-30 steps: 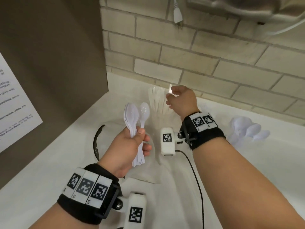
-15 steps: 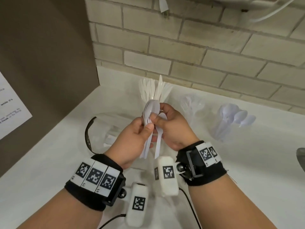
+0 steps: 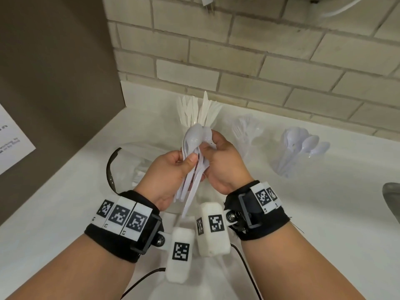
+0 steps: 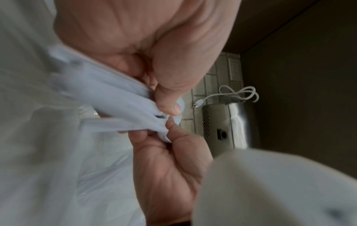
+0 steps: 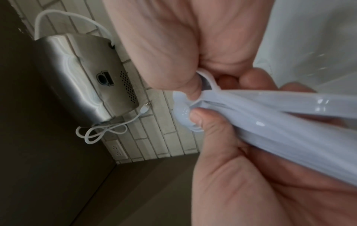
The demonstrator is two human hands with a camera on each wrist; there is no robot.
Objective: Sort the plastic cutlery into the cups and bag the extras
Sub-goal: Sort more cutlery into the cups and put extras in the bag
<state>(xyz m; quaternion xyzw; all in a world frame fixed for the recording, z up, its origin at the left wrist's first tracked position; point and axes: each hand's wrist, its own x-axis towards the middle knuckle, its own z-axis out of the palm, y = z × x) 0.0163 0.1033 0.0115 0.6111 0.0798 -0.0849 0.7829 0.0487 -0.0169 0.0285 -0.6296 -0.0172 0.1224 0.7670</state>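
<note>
Right hand (image 3: 225, 167) has come back from the knife cup (image 3: 195, 113) and now pinches one spoon from the spoon bundle (image 3: 194, 156) gripped by left hand (image 3: 166, 176), above counter; spoon sorting resumes.

A white bench (image 3: 65, 213) runs into a corner. Behind it rises a wall of pale brick (image 3: 249, 68); on the left stands a dark brown panel (image 3: 54, 61) with a printed sheet of paper (image 3: 13, 144) stuck to it. A steel box (image 5: 86, 76) hangs on the brick, its white cord (image 5: 100, 130) looped, plug dangling loose near a wall outlet (image 5: 118, 150).
</note>
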